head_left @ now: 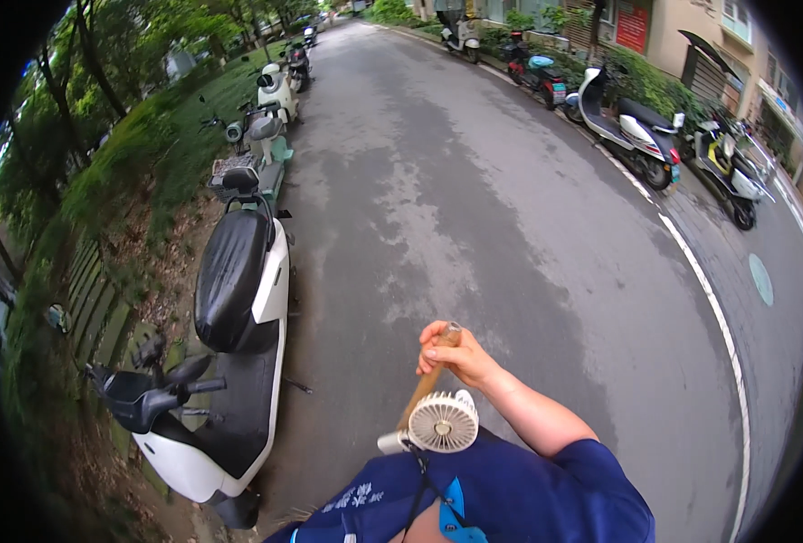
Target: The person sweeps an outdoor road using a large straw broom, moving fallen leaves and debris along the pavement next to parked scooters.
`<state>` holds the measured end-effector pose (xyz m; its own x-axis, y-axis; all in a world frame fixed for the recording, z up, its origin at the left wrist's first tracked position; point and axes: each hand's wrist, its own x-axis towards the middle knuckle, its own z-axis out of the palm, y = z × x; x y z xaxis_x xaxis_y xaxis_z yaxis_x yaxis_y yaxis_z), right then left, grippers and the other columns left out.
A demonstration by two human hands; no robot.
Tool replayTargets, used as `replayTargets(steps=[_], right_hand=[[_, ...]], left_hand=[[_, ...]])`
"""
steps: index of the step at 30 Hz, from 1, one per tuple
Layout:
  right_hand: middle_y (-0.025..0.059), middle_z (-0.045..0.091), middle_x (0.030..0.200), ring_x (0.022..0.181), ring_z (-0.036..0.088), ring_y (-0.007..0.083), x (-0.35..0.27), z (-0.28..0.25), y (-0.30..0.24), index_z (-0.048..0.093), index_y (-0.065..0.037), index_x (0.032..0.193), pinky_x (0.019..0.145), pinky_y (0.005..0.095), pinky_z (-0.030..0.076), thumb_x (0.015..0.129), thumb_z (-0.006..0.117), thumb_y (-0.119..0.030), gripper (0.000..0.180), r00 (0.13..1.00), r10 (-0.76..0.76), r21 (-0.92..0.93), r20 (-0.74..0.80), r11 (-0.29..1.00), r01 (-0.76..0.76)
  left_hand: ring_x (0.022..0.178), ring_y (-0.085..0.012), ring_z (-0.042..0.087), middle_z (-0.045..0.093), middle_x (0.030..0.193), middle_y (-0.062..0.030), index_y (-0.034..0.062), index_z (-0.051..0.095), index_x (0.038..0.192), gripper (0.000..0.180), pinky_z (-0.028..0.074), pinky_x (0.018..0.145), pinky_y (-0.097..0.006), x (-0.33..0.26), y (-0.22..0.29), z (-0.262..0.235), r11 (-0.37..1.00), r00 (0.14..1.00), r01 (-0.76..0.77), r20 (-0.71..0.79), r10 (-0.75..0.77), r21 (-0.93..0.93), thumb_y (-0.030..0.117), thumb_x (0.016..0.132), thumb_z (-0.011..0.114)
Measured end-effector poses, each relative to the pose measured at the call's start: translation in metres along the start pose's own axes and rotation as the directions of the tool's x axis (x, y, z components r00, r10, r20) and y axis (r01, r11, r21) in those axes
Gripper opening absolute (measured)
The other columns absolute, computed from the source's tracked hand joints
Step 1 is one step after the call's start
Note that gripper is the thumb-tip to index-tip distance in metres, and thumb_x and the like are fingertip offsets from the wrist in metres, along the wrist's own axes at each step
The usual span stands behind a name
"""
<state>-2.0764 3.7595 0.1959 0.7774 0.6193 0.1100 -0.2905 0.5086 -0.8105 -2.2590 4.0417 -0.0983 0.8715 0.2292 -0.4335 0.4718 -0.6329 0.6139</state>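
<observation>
My right hand (451, 353) is closed around the upper part of a wooden pole (424, 387), in front of my body. The pole slants down to the left and passes behind a small white handheld fan (443, 423), which hangs on a dark cord against my dark blue shirt (546, 493). Thin pale strands (304, 514) show beside my shirt at the lower edge; I cannot tell whether they belong to the pole, whose lower end is hidden. My left hand is out of sight.
A white scooter with a black seat (231, 281) stands close on my left, with more scooters (275, 95) beyond it. A paved road (510, 235) runs ahead. Past a white line on the right, scooters (632, 131) are parked near buildings. Grassy ground with trees (112, 172) borders the left.
</observation>
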Motion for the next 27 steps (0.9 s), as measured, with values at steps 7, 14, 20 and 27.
replayTargets(steps=[7, 14, 20, 27], right_hand=[[0.0068, 0.056, 0.068, 0.065, 0.058, 0.017, 0.267, -0.131, -0.086, 0.051, -0.002, 0.095, 0.069, 0.0368, 0.052, 0.082, 0.062, -0.008, 0.018, 0.988, 0.079, -0.003, 0.131, 0.997, -0.079], [0.006, 0.052, 0.062, 0.058, 0.055, 0.0172, 0.568, -0.265, -0.134, 0.051, -0.002, 0.093, 0.065, 0.0395, 0.053, 0.079, 0.061, -0.006, 0.018, 0.989, 0.103, -0.067, 0.103, 0.993, -0.097], [0.0042, 0.048, 0.06, 0.056, 0.053, 0.0166, 0.813, -0.353, -0.204, 0.052, -0.002, 0.094, 0.063, 0.0394, 0.053, 0.08, 0.061, -0.006, 0.017, 0.996, 0.031, -0.071, 0.083, 0.997, -0.025], [0.0036, 0.048, 0.06, 0.057, 0.055, 0.017, 1.066, -0.515, -0.258, 0.052, -0.002, 0.095, 0.064, 0.0405, 0.054, 0.08, 0.062, -0.006, 0.019, 0.99, 0.119, -0.025, 0.074, 0.993, -0.117]], left_hand=[[0.072, -0.0344, 0.065, 0.064, 0.073, -0.0188, 0.0079, 0.069, 0.082, 0.033, 0.049, 0.065, -0.04, 0.209, 0.118, -0.031, 0.979, 0.983, 0.179, -0.03, -0.183, -0.101, 0.036, 0.067, 0.072], [0.073, -0.0344, 0.065, 0.064, 0.073, -0.0188, 0.0078, 0.069, 0.083, 0.033, 0.049, 0.065, -0.04, 0.441, 0.188, -0.074, 0.934, 0.951, 0.277, -0.075, -0.3, -0.225, 0.036, 0.067, 0.072], [0.073, -0.0345, 0.065, 0.064, 0.073, -0.0188, 0.0078, 0.069, 0.084, 0.033, 0.049, 0.065, -0.039, 0.698, 0.254, -0.146, 0.949, 0.966, 0.203, -0.109, -0.235, -0.239, 0.035, 0.067, 0.072], [0.072, -0.0337, 0.065, 0.064, 0.073, -0.0187, 0.0075, 0.069, 0.085, 0.033, 0.049, 0.065, -0.039, 0.953, 0.376, -0.222, 0.935, 0.952, 0.195, -0.173, -0.253, -0.296, 0.034, 0.067, 0.072]])
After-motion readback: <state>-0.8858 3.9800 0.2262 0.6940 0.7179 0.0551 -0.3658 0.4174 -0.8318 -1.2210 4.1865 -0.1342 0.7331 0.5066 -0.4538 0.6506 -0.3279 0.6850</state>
